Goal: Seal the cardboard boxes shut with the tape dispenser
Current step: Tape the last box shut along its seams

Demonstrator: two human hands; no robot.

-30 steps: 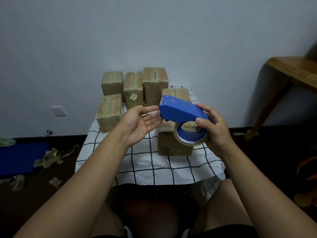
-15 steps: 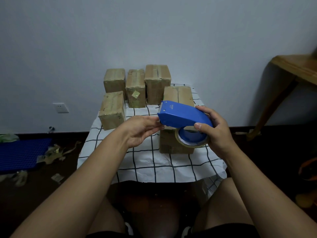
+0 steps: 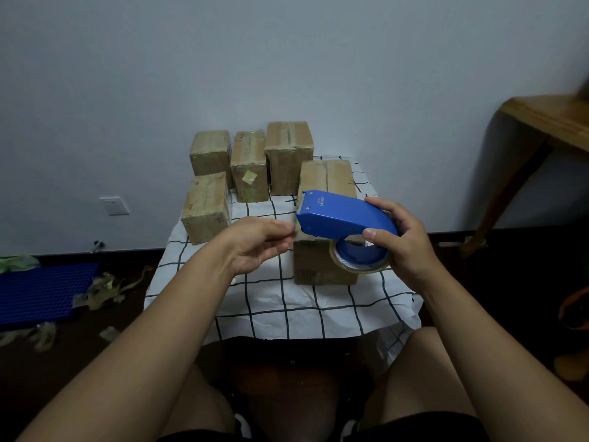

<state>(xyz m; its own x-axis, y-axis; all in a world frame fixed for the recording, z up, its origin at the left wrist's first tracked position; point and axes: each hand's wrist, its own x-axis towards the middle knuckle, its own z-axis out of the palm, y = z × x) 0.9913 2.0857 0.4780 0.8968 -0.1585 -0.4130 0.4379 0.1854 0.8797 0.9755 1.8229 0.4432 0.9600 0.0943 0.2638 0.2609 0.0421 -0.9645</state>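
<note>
the right hand (image 3: 403,247) grips the blue tape dispenser (image 3: 342,218) by its rear, held in the air over the near cardboard box (image 3: 325,260) on the checked cloth (image 3: 287,311); the left hand (image 3: 255,244) has its fingertips pinched together at the dispenser's front edge, though whether they hold the tape end cannot be told; four more boxes (image 3: 248,164) stand behind, near the wall

Tape dispenser (image 3: 341,215): solid blue. Cardboard boxes (image 3: 287,156) at 12 o'clock: brown. Cloth (image 3: 287,307) beneath: white with a black grid pattern; mat (image 3: 41,295) at 9 o'clock: dark blue.
</note>
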